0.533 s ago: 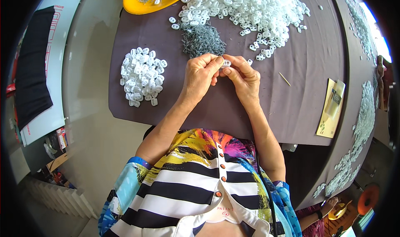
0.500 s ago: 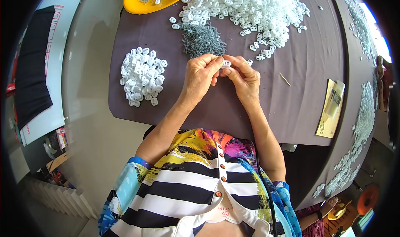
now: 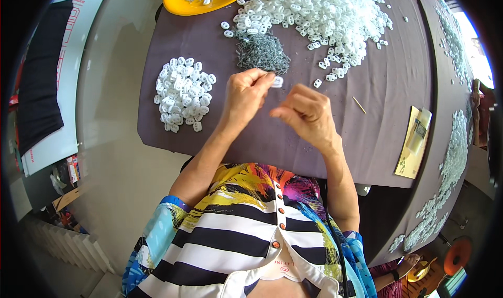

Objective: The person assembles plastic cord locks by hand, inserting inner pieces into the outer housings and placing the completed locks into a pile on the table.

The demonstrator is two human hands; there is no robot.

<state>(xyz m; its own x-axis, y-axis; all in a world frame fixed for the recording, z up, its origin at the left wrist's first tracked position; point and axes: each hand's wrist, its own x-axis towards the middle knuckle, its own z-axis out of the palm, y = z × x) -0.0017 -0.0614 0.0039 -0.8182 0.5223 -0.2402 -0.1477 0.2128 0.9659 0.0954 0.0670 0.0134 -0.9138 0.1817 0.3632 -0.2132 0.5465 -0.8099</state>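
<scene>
My left hand (image 3: 246, 96) pinches a small white oval plastic piece with dark holes (image 3: 277, 82) between thumb and fingertips. Apart from it, to the right, is my right hand (image 3: 309, 114), slightly blurred, its fingers bent and the thumb standing away from them; I see nothing in it. Just beyond my left hand lies a heap of small grey pins (image 3: 262, 51). Behind that spreads a large heap of white two-holed pieces (image 3: 314, 15). A smaller pile of white pieces (image 3: 183, 93) sits to the left of my left forearm.
A yellow plate (image 3: 209, 7) with pins and a few pieces stands at the far left of the brown-covered table (image 3: 367, 146). To the right lie a thin stick (image 3: 359, 104) and a yellow card with a clear packet (image 3: 411, 146). Another person's hand (image 3: 411, 260) shows at lower right.
My right hand has let go of the white piece and moved right and nearer to me. My left hand keeps the piece, almost in place. The view has shifted slightly.
</scene>
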